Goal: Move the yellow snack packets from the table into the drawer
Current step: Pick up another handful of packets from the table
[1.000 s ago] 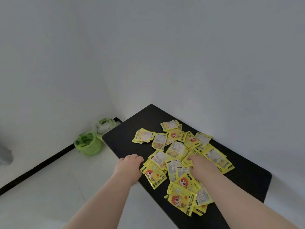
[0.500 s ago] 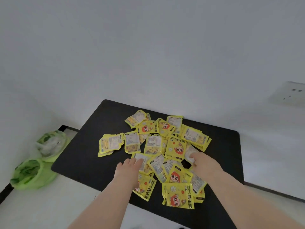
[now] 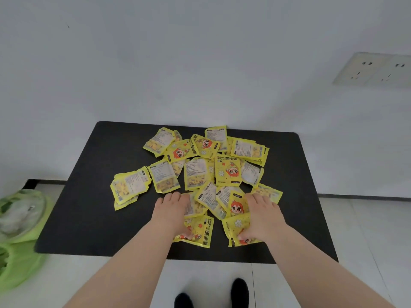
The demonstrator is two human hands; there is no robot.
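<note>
Several yellow snack packets (image 3: 226,172) lie in a loose overlapping heap on the black table top (image 3: 93,210). My left hand (image 3: 170,215) rests flat on the near-left packets, fingers straight, thumb against the packet (image 3: 203,233) below it. My right hand (image 3: 263,216) lies flat on the near-right packets, its thumb at the near edge of a packet (image 3: 235,227). One packet pair (image 3: 130,185) sits apart at the heap's left. No drawer is in view.
Green plastic bags (image 3: 21,221) sit on the floor left of the table. A white wall stands right behind the table, with a socket plate (image 3: 375,70) at upper right. My two dark-shod feet (image 3: 240,290) stand on pale floor tiles before the table's front edge.
The view has swung round to face the table squarely. Both hands have drawn back towards me onto the nearest packets, the right one moving off the heap's middle.
</note>
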